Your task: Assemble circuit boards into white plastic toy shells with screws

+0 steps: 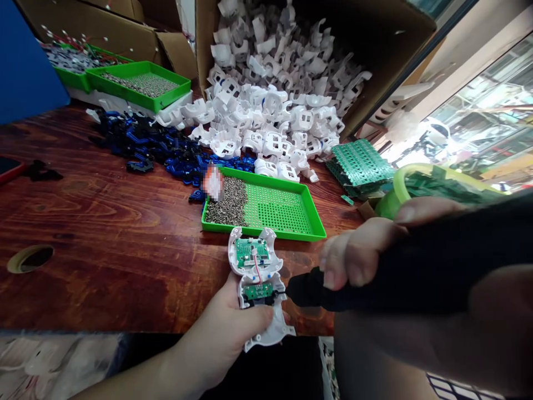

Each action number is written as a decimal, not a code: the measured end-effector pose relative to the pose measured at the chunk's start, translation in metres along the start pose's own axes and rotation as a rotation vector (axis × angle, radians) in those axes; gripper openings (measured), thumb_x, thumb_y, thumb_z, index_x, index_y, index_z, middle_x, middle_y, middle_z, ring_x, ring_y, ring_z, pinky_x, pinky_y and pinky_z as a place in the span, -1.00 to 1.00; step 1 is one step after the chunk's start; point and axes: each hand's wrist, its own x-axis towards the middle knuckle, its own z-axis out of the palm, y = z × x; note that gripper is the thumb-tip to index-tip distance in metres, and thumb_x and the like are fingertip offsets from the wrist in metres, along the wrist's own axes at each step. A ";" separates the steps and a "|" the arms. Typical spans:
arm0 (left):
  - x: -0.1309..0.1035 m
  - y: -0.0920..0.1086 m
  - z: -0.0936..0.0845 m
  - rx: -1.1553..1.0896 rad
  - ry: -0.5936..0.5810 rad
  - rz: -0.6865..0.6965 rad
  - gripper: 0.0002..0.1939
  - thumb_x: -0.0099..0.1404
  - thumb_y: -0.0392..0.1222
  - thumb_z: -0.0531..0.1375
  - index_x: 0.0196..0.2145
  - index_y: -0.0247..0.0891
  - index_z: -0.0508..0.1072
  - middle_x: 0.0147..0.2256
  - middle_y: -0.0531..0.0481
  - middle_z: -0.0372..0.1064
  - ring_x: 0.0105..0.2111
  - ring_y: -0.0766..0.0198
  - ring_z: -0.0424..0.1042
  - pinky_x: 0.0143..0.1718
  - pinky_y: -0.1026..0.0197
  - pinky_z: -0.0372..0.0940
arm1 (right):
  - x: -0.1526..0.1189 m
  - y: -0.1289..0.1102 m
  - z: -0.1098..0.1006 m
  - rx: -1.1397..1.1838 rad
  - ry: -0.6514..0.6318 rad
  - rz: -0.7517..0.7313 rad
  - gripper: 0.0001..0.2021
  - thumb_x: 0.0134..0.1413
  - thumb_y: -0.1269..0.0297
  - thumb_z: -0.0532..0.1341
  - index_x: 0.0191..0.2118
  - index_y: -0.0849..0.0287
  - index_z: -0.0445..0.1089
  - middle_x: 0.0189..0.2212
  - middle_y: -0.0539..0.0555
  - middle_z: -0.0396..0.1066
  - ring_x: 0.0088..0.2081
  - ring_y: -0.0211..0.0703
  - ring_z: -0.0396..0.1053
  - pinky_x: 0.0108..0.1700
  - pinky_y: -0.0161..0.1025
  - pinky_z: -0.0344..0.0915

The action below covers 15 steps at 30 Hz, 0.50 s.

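Observation:
My left hand [233, 322] grips a white plastic housing [272, 328] near the table's front edge, thumb across its lower part. Inside the housing sit an upper green circuit board [245, 253] and a smaller lower one [256, 291], joined by a thin red and white wire [257, 268]. My right hand [353, 253] is closed around a black electric screwdriver [400, 272], which lies nearly level. The screwdriver's tip points left and reaches the right end of the lower board; whether a screw is under it cannot be made out.
A green tray [313, 214] with many small screws [229, 203] stands just beyond the housing. Behind it lie blue and black parts [141, 141] and a heap of white shells [266, 111] spilling from a cardboard box [387, 33]. Green grid sheets [362, 164] and a basket [400, 186] stand right.

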 end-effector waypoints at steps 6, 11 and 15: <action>0.000 0.002 0.000 0.012 0.027 -0.043 -0.66 0.06 -0.35 0.25 -0.17 -0.30 0.34 -0.51 0.04 0.44 -0.54 0.34 0.37 -0.50 0.30 0.23 | -0.003 0.005 -0.010 -0.047 -0.014 -0.091 -0.78 0.16 0.08 0.07 -0.27 0.14 0.25 -0.66 -0.02 0.30 -0.66 -0.17 0.30 -0.55 -0.14 0.29; -0.001 0.006 0.004 -0.042 -0.014 -0.025 -0.52 0.11 -0.31 0.24 0.00 -0.33 0.26 -0.50 0.02 0.44 -0.55 0.37 0.34 -0.53 0.34 0.22 | -0.002 0.007 -0.013 -0.051 -0.063 -0.096 -0.76 0.09 0.08 0.15 -0.25 0.15 0.22 -0.64 -0.02 0.29 -0.64 -0.16 0.31 -0.56 -0.13 0.31; -0.001 0.006 0.004 -0.023 0.005 -0.031 -0.53 0.12 -0.31 0.24 -0.01 -0.35 0.24 -0.53 0.02 0.44 -0.57 0.38 0.33 -0.54 0.36 0.22 | -0.004 0.004 -0.014 -0.022 -0.140 -0.152 -0.65 -0.02 0.01 0.22 -0.23 0.17 0.24 -0.61 0.00 0.30 -0.62 -0.16 0.30 -0.58 -0.13 0.33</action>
